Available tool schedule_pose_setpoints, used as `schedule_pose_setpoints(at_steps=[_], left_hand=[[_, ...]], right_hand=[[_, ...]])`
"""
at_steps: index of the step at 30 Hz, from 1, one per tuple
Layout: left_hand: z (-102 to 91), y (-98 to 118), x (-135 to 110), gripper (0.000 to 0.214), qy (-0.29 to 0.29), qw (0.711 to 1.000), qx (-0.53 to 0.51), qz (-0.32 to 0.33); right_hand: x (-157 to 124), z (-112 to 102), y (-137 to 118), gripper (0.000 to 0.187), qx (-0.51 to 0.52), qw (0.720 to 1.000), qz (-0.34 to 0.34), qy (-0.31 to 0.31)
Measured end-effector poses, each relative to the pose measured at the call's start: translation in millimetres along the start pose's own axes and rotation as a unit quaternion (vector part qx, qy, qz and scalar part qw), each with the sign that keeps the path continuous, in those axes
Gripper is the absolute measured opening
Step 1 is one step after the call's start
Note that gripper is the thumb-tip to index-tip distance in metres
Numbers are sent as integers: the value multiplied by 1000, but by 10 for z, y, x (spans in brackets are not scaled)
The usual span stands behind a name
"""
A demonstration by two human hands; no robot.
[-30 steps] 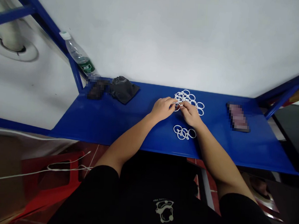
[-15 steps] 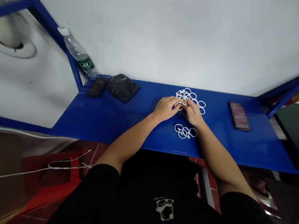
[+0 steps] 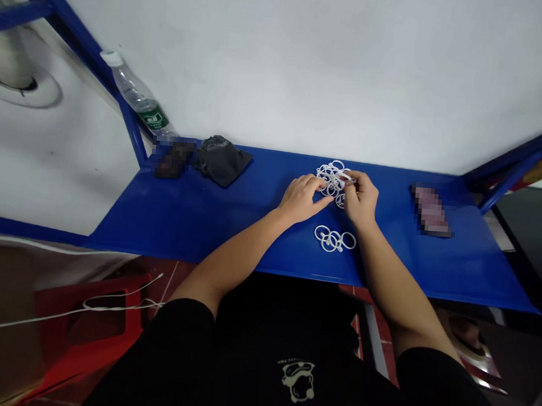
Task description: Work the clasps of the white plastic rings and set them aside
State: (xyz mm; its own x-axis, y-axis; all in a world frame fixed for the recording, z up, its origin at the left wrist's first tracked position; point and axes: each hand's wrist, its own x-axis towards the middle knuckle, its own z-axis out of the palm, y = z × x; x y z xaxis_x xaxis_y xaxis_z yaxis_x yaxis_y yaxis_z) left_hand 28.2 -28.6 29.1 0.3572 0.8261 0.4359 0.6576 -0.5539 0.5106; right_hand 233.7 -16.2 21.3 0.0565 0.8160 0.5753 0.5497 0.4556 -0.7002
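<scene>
White ring pile (image 3: pixel 331 192) on blue surface (image 3: pixel 232 225), close to the far edge, around mid-length; rings overlap, small tabs visible. Pile sits between the two hands, toward their fingertips. Left hand (image 3: pixel 301 199) at pile's left side: palm down, fingers loosely spread, thumb apart, fingertips at the nearest rings; can't tell if they touch. Right hand (image 3: pixel 363 200) at pile's right side: thumb and fingers pinching one white ring (image 3: pixel 348 177), partly hidden by the fingers. Smaller ring cluster (image 3: pixel 334 239) lies nearer the near edge, below both hands, apart from the pile. Further out: dark pouch (image 3: pixel 222 160) by the far edge, left of the hands; pixelated dark item (image 3: pixel 174 160) beside it, toward the far left corner; clear bottle (image 3: pixel 139 98) with green label, tilted, at that corner. Pixelated pinkish item (image 3: pixel 432 210) toward the right edge, well apart from the right hand.
</scene>
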Motion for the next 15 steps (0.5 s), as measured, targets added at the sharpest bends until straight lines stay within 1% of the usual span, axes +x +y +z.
schedule_pose_setpoints(at_steps=[2,3,5,7,10,12,13,15], left_hand=[[-53,43,-5,20,1,1000,-3,29],[-79,76,-13,19,-9,998,-9,55],[-102,164,-51,19,-52,991,-26,121],[-60,266,-124,24,-104,976,-38,187],[112,389,-263,39,-183,949,-38,254],[234,420,-326,45,-235,935,-21,265],[277,418,-340,43,-250,931,-15,265],[309,386,-329,33,-256,932,3,256]], right_hand=[[30,-19,37,28,-33,999,-17,30],[42,-23,53,30,-46,998,-24,34],[56,-21,77,36,-66,997,-28,28],[57,-12,90,39,-77,997,-20,18],[49,-3,91,34,-81,996,-10,19],[43,-5,79,28,-82,996,-15,20],[40,-8,69,26,-80,996,-20,19],[34,-11,45,22,-74,997,-30,16]])
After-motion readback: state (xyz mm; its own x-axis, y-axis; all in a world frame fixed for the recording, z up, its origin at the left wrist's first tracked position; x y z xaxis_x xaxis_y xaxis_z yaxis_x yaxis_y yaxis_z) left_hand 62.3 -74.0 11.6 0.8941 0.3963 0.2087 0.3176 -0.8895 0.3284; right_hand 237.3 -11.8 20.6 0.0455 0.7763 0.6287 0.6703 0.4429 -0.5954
